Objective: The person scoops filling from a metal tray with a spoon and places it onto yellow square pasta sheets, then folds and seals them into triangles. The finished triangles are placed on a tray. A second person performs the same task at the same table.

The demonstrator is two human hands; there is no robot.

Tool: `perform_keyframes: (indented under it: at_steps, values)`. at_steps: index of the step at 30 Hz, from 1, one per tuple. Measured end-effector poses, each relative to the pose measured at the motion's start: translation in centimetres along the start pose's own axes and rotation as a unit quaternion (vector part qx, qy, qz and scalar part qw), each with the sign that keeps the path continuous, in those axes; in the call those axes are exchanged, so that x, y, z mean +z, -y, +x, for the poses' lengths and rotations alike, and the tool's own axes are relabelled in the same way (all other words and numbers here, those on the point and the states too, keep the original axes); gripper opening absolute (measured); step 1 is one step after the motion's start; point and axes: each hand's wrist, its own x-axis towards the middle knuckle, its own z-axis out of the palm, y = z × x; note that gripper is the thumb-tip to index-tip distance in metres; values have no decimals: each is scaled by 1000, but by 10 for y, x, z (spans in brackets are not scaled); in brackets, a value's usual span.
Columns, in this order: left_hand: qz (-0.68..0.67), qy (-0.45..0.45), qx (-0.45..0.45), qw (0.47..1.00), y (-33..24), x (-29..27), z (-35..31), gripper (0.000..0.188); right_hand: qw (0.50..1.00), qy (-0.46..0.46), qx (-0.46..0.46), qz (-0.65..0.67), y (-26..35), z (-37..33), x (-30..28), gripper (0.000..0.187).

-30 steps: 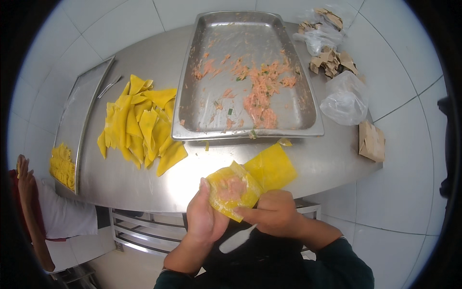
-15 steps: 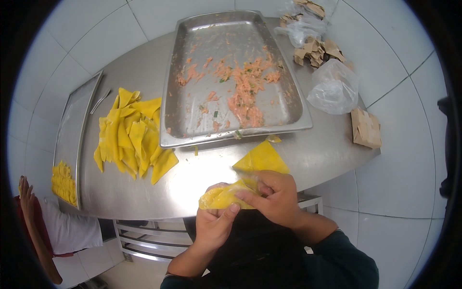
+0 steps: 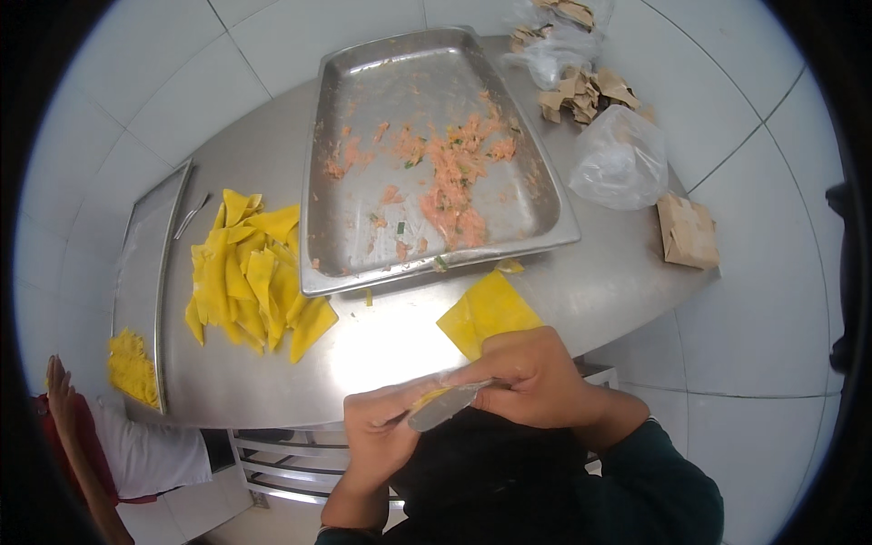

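Note:
Close to the table's near edge, my left hand is closed around a yellow dough wrapper, of which only a sliver shows. My right hand grips a flat, round-ended metal spreader, its blade over the wrapper at my left fingers. Beyond my right hand lies a flat yellow dough sheet. A heap of yellow dough sheets rests further left. The deep steel pan in the middle holds scattered pinkish, green-flecked filling.
A shallow metal tray at the left carries yellow dough pieces, with a fork beside it. Torn brown paper, a clear plastic bag and a brown paper package line the right side. Another person's hand shows far left.
Both hands were on the crumpled wrapper; now the left alone holds it, turned and mostly hidden. The spreader has come into view in my right hand. The whole view has shifted slightly.

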Motion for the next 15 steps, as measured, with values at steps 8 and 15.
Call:
perform_keyframes:
  at_steps: [8, 15]
  values:
    - [-44, -121, 71, 989, -3, 17, 10, 24, 898, -180, 55, 399, -18, -1, 48, 36]
    - [-47, -107, 3, 993, -9, 29, 9, 23, 912, -191, 43, 361, -24, -10, 57, 23]
